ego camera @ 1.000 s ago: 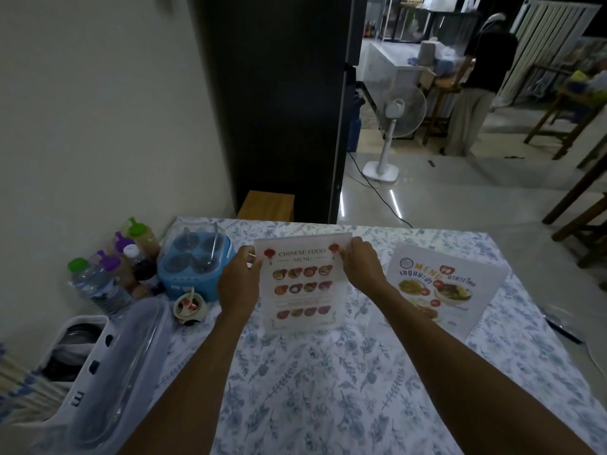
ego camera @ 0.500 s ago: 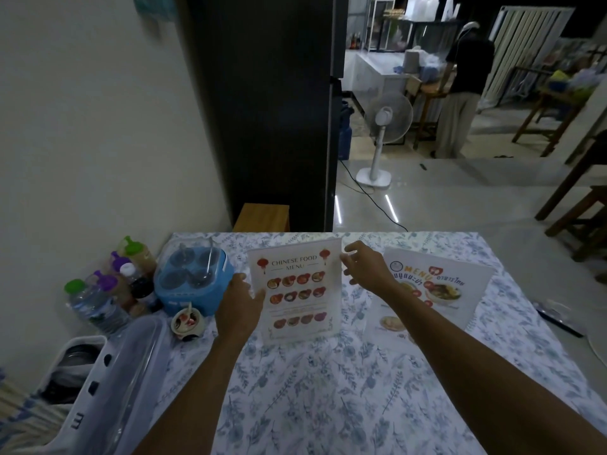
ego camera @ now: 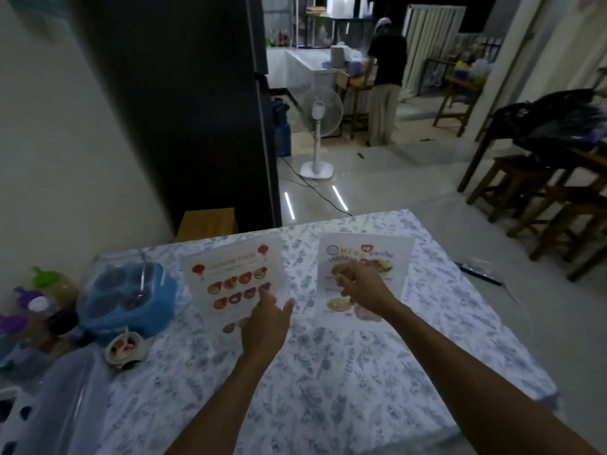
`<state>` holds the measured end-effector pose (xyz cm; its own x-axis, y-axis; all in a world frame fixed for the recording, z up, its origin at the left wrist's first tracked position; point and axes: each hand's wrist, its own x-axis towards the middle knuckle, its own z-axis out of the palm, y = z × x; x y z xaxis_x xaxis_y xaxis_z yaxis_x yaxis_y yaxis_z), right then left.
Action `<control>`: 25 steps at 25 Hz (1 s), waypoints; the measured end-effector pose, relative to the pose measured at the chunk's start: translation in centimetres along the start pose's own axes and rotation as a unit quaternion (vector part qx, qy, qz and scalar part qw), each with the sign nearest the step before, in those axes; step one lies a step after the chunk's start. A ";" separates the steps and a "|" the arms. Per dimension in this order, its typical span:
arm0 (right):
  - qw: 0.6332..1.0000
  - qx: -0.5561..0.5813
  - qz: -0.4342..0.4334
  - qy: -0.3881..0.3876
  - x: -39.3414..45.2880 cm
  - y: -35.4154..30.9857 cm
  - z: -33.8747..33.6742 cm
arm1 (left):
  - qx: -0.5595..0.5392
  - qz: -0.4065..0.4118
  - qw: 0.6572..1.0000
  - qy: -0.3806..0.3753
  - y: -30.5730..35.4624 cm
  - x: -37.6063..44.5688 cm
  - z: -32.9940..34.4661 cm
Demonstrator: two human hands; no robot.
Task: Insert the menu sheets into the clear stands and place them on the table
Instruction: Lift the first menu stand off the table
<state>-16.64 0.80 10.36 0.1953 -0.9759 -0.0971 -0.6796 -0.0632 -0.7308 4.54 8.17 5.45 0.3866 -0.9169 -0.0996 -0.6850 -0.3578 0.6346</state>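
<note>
Two clear stands with menu sheets stand upright on the floral tablecloth (ego camera: 328, 372). The left one, a Chinese food menu stand (ego camera: 230, 277), shows rows of red dishes. The right one, a Thai menu stand (ego camera: 377, 257), leans back slightly. My left hand (ego camera: 266, 323) hovers in front of the Chinese menu's lower right corner, fingers apart, holding nothing. My right hand (ego camera: 359, 285) is in front of the Thai menu, fingers loosely curled and empty; whether it touches the stand is unclear.
A blue condiment caddy (ego camera: 124, 290), sauce bottles (ego camera: 36, 307) and a small cup (ego camera: 126, 348) crowd the table's left side. A white bin (ego camera: 39, 405) sits at the near left. A black pen-like item (ego camera: 479, 274) lies at the right edge. A fan (ego camera: 318, 126), wooden stools (ego camera: 525, 192) and a person (ego camera: 386, 80) stand beyond.
Both hands let go of the Chinese menu stand, which now stands alone. My right hand moved right to the Thai menu; my left hand shifted to the Chinese menu's lower right.
</note>
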 end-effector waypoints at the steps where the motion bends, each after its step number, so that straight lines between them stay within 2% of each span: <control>1: 1.000 0.001 0.014 0.005 -0.6 1.6 -0.9 | 0.000 0.018 1.000 -0.010 1.0 0.0 1.2; 4: 0.996 0.022 0.081 0.033 -2.6 6.8 -3.7 | 0.008 0.069 0.997 -0.034 4.1 0.0 4.1; 7: 0.987 0.034 0.144 0.065 -3.9 10.9 -5.3 | 0.027 0.103 0.994 -0.021 5.5 0.1 6.1; 10: 0.977 0.024 0.192 0.089 -4.0 13.2 -5.7 | 0.046 0.089 0.994 -0.030 5.9 0.4 7.8; 12: 0.974 0.017 0.214 0.078 -3.5 14.2 -5.2 | 0.052 0.066 0.995 -0.047 5.7 1.1 8.5; 14: 0.977 0.011 0.207 0.051 -2.8 15.0 -4.3 | 0.059 0.049 0.995 -0.061 5.2 2.1 9.0; 17: 0.983 0.002 0.181 0.018 -1.5 16.4 -2.9 | 0.060 0.064 0.993 -0.076 4.6 3.7 9.9; 20: 0.991 -0.013 0.133 -0.010 0.5 18.0 -2.0 | 0.066 0.074 0.994 -0.053 5.1 5.1 10.6; 25: 0.995 -0.027 0.086 -0.030 6.5 20.3 -5.5 | 0.040 0.097 0.994 -0.026 8.5 9.2 12.2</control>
<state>-33.03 -7.92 -1.40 0.1138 -0.9590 -0.2594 -0.7438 0.0909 -0.6622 -5.24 -5.51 0.63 0.2119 -0.9771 -0.0218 -0.7909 -0.1845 0.5835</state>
